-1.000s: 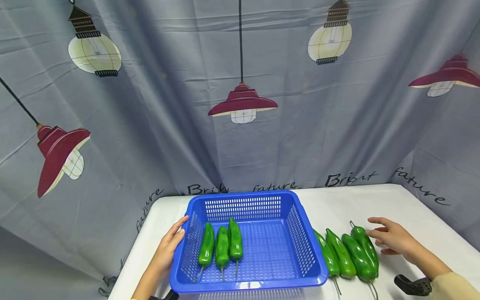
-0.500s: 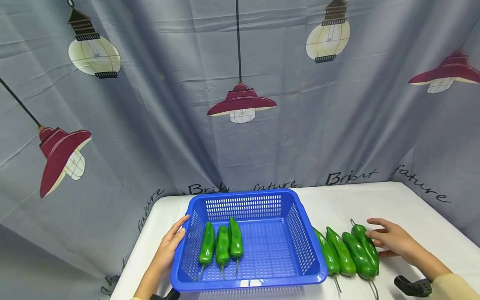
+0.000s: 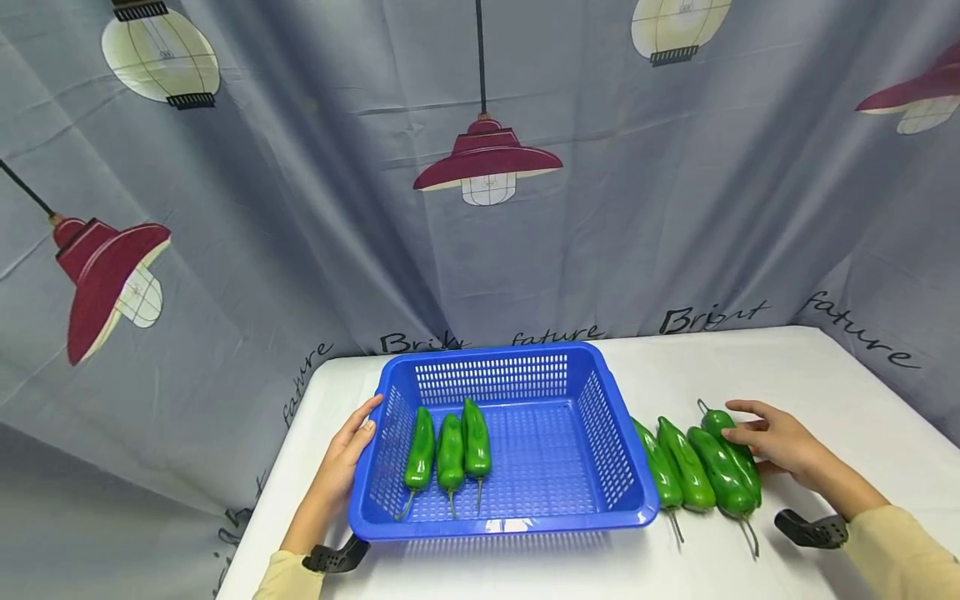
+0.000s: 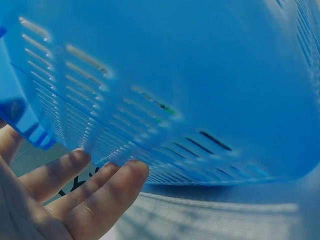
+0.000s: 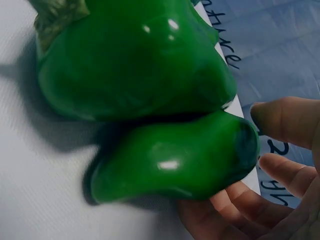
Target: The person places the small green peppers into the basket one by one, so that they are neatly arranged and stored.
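Observation:
A blue plastic basket point(image 3: 525, 523) with slotted walls stands on the white table. Inside it several long green peppers would be too many to say; three green peppers point(image 3: 451, 454) lie side by side at its left. My left hand point(image 3: 341, 454) rests at the basket's left rim; the left wrist view has its fairly straight fingertips point(image 4: 132, 172) against the outer wall. To the basket's right lie several more green peppers. Around the rightmost pepper point(image 5: 175, 160) my right hand point(image 3: 783, 442) has its thumb on one side and curled fingers on the other. The pepper lies on the table.
Three other green peppers point(image 3: 686, 467) lie in a row between the basket and my right hand. Behind the table point(image 3: 675, 367) hangs a grey curtain point(image 3: 315, 208) printed with lamps. Each wrist wears a black strap-like device point(image 3: 810, 531).
The head view has tilted down, so everything sits higher. My right thumb has come in over the rightmost pepper, its fingers closer round it. The left hand stays at the basket.

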`<state>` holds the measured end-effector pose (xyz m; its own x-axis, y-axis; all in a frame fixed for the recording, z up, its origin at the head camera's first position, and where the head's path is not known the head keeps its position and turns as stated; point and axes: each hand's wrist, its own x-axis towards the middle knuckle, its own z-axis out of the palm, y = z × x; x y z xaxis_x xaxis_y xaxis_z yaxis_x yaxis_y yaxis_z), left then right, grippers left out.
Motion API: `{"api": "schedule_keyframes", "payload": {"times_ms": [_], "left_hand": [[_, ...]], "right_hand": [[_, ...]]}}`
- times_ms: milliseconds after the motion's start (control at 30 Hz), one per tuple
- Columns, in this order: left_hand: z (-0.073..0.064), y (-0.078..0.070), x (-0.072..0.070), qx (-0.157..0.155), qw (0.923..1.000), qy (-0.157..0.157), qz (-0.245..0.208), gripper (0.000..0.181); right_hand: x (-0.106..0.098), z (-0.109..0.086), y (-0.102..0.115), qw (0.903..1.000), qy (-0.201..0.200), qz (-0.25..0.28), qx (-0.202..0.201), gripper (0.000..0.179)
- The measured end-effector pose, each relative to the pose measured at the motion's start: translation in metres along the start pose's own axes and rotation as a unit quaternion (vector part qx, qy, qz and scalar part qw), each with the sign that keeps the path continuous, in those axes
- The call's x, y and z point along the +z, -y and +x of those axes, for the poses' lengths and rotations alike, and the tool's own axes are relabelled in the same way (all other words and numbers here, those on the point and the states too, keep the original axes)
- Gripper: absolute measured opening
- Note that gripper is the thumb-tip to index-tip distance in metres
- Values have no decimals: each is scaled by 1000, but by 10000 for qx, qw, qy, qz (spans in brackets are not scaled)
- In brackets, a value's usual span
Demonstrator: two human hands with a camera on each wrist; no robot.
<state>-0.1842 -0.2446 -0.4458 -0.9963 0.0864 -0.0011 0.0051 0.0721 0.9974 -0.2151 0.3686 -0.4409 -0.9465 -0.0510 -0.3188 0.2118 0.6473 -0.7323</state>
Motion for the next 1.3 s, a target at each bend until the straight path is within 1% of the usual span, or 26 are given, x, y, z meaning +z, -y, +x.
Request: {"api": "schedule_keyframes", "payload": {"times_ms": [133,233,367,500,667,800,1033,1167,1300], "left_hand": [[1,-1,0,-8,9999,-58,-84,50],[1,-1,1,45,9999,-50,-110,50],[5,-1,4,107,9999,22,-108,50],[8,-2,5,98,9998,106,-132,50],[7,0,4,97,9997,78,-232,50],[4,2,1,98,9996,16,-256,50],[3,-1,2,-1,9996,-16,-270,50],[2,-2,2,31,9997,-4,-257,51],[1,1,3,38,9996,-47,-263,51]], "right_hand": [[1,5,4,9998,-40,-202,-27,75],[3,6,4,9995,-16,-323,14,75],[1,6,-1,9993,24,-377,26,77],[-2,7,-5,9993,43,-367,-34,79],[-2,13,-3,9986,29,-517,-96,81],[1,16,-1,9979,64,-635,-145,79],[-1,11,-1,9984,53,-510,-249,75],[-1,10,-1,9985,50,-443,-306,71],[1,8,-2,9987,57,-395,-321,67]]}}
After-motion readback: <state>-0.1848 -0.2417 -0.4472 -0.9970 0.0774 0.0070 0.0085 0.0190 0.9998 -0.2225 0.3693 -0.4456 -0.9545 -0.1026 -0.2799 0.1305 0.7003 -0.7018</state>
